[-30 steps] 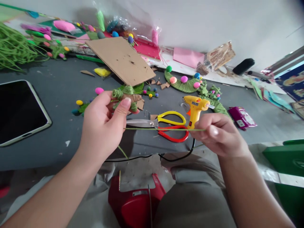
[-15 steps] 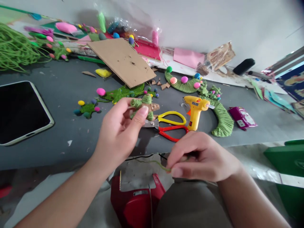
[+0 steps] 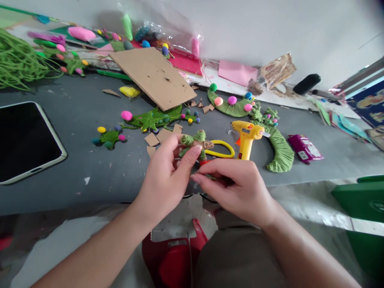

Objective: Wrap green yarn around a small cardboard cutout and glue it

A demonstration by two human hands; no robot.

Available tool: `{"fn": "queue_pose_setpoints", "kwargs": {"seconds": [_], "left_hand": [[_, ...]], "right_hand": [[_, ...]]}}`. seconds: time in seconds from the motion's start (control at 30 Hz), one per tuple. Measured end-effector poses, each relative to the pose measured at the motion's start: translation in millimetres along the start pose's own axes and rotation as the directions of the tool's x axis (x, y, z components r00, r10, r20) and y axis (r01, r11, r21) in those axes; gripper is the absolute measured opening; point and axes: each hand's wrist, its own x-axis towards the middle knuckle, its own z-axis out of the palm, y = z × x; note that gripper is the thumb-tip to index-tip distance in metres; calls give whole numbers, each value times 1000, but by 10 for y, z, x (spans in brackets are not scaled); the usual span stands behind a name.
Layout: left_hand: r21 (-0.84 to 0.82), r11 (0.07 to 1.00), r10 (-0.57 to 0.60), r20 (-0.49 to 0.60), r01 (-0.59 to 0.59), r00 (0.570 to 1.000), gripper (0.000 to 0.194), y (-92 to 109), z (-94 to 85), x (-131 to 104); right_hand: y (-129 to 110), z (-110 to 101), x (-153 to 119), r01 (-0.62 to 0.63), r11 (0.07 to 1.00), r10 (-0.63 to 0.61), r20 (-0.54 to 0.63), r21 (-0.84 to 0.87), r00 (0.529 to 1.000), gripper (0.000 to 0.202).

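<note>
- Head view: your left hand [image 3: 168, 176] is closed around a small green yarn-wrapped piece [image 3: 197, 140], thumb across its front, with a rough brown end pointing right.
- The piece is held up in front of the scissors, near the middle of the view.
- Your right hand [image 3: 240, 188] is pinched shut on a thin strand of green yarn [image 3: 211, 177], its fingertips just below the piece and close to your left hand; most of the strand is hidden.
- Behind your hands, on the grey worktop [image 3: 81, 160], lie scissors [image 3: 222, 155] with a yellow handle loop; the red loop is mostly covered by your right hand.
- Just right of them is a yellow glue gun [image 3: 247, 138].
- Beyond it curves a green yarn-wrapped crescent [image 3: 281, 152], its upper stretch dotted with coloured balls, and farther right a shiny purple packet [image 3: 304, 149].
- Left of your hands are cardboard scraps [image 3: 151, 139], a small green star [image 3: 109, 138] tipped with coloured balls, and, at the far left, a dark-screened smartphone [image 3: 28, 140].
- Toward the back rest a tilted cardboard sheet [image 3: 156, 78] and a loose heap of green yarn [image 3: 21, 62].
</note>
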Motion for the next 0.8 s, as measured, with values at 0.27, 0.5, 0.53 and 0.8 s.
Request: {"fn": "queue_pose_setpoints", "kwargs": {"seconds": [0.27, 0.5, 0.53, 0.8], "left_hand": [[82, 996, 47, -154, -35, 987, 24, 61, -203, 127], [65, 997, 50, -145, -41, 988, 27, 10, -287, 143], [64, 997, 56, -147, -47, 987, 26, 3, -293, 148], [53, 996, 83, -199, -74, 976, 25, 3, -375, 209]], "right_hand": [[87, -214, -35, -145, 979, 159, -98, 141, 982, 17], [216, -313, -6, -153, 940, 205, -145, 306, 968, 27], [240, -329, -7, -151, 937, 206, -149, 314, 967, 28], [415, -413, -68, -70, 840, 193, -176, 537, 965, 21]]}}
